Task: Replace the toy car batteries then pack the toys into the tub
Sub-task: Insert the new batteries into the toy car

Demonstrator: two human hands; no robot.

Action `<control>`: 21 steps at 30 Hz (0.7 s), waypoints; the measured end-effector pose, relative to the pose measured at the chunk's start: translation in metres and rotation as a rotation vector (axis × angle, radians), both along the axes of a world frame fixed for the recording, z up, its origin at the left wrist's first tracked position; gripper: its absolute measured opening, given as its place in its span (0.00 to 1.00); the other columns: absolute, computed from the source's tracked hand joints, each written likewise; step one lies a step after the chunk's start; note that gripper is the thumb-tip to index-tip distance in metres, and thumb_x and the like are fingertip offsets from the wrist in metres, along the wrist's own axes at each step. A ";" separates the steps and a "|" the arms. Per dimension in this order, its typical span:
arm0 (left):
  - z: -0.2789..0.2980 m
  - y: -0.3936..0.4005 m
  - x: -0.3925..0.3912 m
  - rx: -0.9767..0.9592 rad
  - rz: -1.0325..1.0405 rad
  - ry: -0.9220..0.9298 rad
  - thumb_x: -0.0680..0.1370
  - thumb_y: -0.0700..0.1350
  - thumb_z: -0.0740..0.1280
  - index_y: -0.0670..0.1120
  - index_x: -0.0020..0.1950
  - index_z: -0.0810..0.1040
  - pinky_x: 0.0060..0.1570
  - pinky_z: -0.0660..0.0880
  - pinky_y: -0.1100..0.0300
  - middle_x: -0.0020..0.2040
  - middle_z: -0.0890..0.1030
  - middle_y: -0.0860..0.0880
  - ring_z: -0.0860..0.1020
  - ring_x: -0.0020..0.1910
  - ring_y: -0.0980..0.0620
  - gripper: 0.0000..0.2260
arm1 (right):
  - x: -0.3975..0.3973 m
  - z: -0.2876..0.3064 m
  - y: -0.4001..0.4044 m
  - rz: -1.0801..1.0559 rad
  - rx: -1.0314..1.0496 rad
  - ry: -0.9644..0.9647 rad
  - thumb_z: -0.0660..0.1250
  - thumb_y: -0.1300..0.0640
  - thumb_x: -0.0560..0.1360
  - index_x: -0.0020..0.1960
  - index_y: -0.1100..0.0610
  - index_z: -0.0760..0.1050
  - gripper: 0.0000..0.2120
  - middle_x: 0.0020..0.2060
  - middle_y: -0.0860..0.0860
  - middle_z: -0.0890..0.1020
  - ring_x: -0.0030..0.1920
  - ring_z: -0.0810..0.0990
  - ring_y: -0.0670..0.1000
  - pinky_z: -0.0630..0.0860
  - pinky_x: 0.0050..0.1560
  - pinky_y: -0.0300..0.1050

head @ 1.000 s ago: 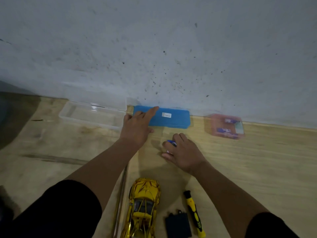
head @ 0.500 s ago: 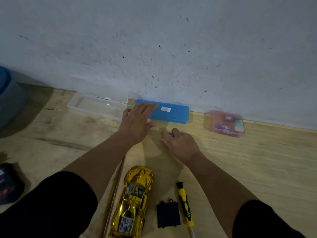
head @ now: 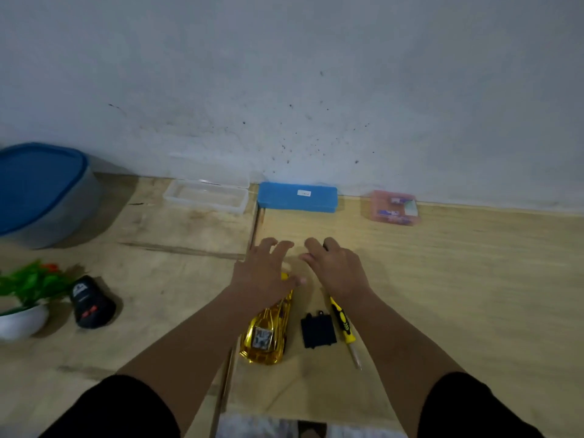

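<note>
Tub (head: 47, 197), grey with its blue lid on, sits far left against the wall, well apart from the work, so packing is not yet begun. Along the wall lie a clear tray (head: 205, 197), a blue case (head: 297, 197) and a pink box (head: 393, 210). A second ago the left hand lay on the blue case; now both hands have drawn back toward the car, which I judge means a battery has been fetched and fitting comes next. Gold car (head: 268, 330) lies near the person, its front hidden under the left hand (head: 262, 273), whose fingers are spread and loose, gripping nothing. Right hand (head: 335, 267) hovers just beside it with fingers curled round something small and dark at its knuckles, probably a battery, though too little shows to be sure. Black cover (head: 317, 330) lies loose between the car and a yellow screwdriver (head: 343, 324), so the compartment appears open. A black remote (head: 91, 303) and a potted plant (head: 28, 298) sit at left.
</note>
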State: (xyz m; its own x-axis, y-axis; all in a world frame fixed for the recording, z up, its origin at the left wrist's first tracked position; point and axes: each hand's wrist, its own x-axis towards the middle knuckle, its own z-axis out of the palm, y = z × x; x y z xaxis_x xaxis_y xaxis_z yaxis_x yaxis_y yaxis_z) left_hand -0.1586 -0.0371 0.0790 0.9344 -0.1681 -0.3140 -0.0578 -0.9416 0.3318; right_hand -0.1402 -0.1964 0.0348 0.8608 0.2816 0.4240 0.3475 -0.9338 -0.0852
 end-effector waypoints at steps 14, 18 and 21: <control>-0.008 0.027 -0.051 -0.437 0.270 0.191 0.73 0.53 0.69 0.55 0.75 0.54 0.52 0.67 0.60 0.61 0.73 0.49 0.73 0.60 0.46 0.35 | -0.082 0.016 0.013 -0.126 0.191 0.402 0.58 0.40 0.75 0.73 0.42 0.59 0.28 0.40 0.58 0.74 0.35 0.73 0.59 0.76 0.41 0.52; 0.010 0.041 -0.043 -0.708 0.256 0.253 0.73 0.51 0.71 0.57 0.75 0.53 0.62 0.72 0.50 0.62 0.74 0.52 0.75 0.59 0.49 0.37 | -0.080 0.032 0.019 -0.057 0.127 0.370 0.56 0.38 0.74 0.73 0.40 0.56 0.28 0.37 0.54 0.67 0.35 0.69 0.55 0.71 0.37 0.49; 0.023 0.046 -0.043 -0.841 0.213 0.267 0.75 0.45 0.70 0.57 0.75 0.53 0.60 0.74 0.50 0.62 0.73 0.51 0.76 0.59 0.50 0.35 | -0.073 0.048 0.023 -0.072 0.107 0.437 0.55 0.39 0.76 0.74 0.37 0.51 0.28 0.40 0.53 0.67 0.38 0.71 0.55 0.68 0.40 0.46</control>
